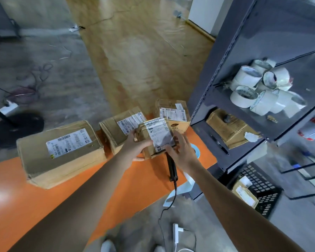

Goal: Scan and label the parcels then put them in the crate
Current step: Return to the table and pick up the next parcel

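So, head view: a small brown cardboard parcel with a white label is up off the orange surface. The left hand has its fingers wrapped round it, and the right hand has its fingers spread flat on the label edge. A black slatted plastic crate sits lower right of that parcel and already holds one labelled box. Three other cardboard boxes wait behind and left of it, so I'd say the job's early on. A black corded scanner is half hidden beneath it. Label text is too blurry to read.

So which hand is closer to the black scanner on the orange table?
Right. The right hand is just beside the scanner at its top end, with its fingers spread on the small parcel. The left hand holds the parcel's other side, farther from the scanner.
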The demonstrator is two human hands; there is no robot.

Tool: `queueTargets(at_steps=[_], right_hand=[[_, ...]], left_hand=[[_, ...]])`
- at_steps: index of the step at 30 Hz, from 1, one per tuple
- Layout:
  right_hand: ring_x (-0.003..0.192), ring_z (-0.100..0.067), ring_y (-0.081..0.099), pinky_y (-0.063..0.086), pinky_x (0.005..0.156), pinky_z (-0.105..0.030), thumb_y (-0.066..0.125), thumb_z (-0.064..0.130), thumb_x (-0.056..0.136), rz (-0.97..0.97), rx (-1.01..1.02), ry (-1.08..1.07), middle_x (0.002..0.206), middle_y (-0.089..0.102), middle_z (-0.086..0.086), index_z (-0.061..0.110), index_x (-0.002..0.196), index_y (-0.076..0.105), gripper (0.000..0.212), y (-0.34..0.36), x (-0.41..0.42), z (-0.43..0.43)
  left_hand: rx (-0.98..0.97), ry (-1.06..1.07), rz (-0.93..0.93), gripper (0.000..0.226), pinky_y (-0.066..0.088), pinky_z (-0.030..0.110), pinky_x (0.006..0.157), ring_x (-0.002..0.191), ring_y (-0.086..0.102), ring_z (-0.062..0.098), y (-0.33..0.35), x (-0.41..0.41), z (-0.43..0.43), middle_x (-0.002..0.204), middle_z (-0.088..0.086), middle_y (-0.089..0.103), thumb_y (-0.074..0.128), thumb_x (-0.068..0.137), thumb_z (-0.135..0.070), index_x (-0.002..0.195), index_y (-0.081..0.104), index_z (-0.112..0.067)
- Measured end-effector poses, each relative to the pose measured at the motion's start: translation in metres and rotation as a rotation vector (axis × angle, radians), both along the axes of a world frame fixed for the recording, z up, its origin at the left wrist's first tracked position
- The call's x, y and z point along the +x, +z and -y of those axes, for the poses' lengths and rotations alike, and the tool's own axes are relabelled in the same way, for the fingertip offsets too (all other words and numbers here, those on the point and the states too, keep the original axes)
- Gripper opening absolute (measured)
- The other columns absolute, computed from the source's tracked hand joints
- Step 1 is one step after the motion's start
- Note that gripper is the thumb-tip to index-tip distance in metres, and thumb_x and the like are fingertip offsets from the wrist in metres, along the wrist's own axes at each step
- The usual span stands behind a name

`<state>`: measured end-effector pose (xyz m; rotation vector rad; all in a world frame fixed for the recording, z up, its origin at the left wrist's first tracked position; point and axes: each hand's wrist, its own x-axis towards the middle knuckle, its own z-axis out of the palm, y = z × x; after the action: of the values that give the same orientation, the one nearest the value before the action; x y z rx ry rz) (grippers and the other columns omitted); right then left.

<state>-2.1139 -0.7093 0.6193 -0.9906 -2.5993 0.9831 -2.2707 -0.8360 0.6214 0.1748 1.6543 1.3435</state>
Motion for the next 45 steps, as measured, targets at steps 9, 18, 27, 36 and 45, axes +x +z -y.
queueTargets(at_steps=[9,18,27,36,45], right_hand=[[0.103,-0.021,0.060,0.051,0.086,-0.037,0.050,0.026,0.099,-0.060,-0.100,-0.002,0.113,0.062,-0.004,0.014,0.120,0.057,0.025,-0.038,0.016,-0.014],[0.105,-0.037,0.058,0.043,0.075,-0.037,0.051,0.029,0.098,0.301,-0.359,-0.132,0.117,0.056,-0.018,0.001,0.136,0.036,0.050,-0.098,-0.001,-0.014],[0.074,-0.027,0.059,0.051,0.066,-0.039,0.057,0.025,0.091,0.247,-0.488,-0.207,0.090,0.060,-0.013,0.002,0.121,0.049,0.039,-0.091,-0.022,-0.018],[0.064,-0.024,0.059,0.059,0.070,-0.047,0.053,0.015,0.090,0.004,-0.630,-0.173,0.074,0.056,-0.008,0.009,0.093,0.058,0.009,0.017,-0.012,0.007],[0.054,-0.021,0.052,0.046,0.053,-0.030,0.054,0.018,0.085,-0.043,-0.632,-0.207,0.065,0.053,-0.006,0.010,0.083,0.057,0.009,0.078,-0.005,0.028]], left_hand=[[-0.069,0.151,-0.041,0.085,0.053,0.042,0.078,0.108,0.061,0.028,-0.020,0.041,0.024,0.130,0.002,0.059,0.077,0.082,-0.020,0.147,0.027,-0.040],[-0.146,0.248,-0.084,0.077,0.049,0.040,0.078,0.100,0.062,0.020,-0.039,0.058,0.062,0.126,0.002,0.061,0.074,0.083,-0.016,0.144,0.030,-0.032],[-0.191,0.230,-0.081,0.074,0.051,0.048,0.088,0.112,0.059,0.029,-0.048,0.040,0.087,0.126,0.003,0.061,0.076,0.082,-0.019,0.140,0.033,-0.036],[-0.104,0.188,-0.114,0.072,0.052,0.045,0.081,0.111,0.060,0.027,-0.014,0.015,0.075,0.126,-0.001,0.061,0.077,0.079,-0.015,0.138,0.039,-0.031],[-0.064,0.140,-0.159,0.075,0.050,0.050,0.090,0.113,0.056,0.025,0.011,0.000,0.059,0.125,-0.001,0.058,0.077,0.080,-0.009,0.141,0.037,-0.023]])
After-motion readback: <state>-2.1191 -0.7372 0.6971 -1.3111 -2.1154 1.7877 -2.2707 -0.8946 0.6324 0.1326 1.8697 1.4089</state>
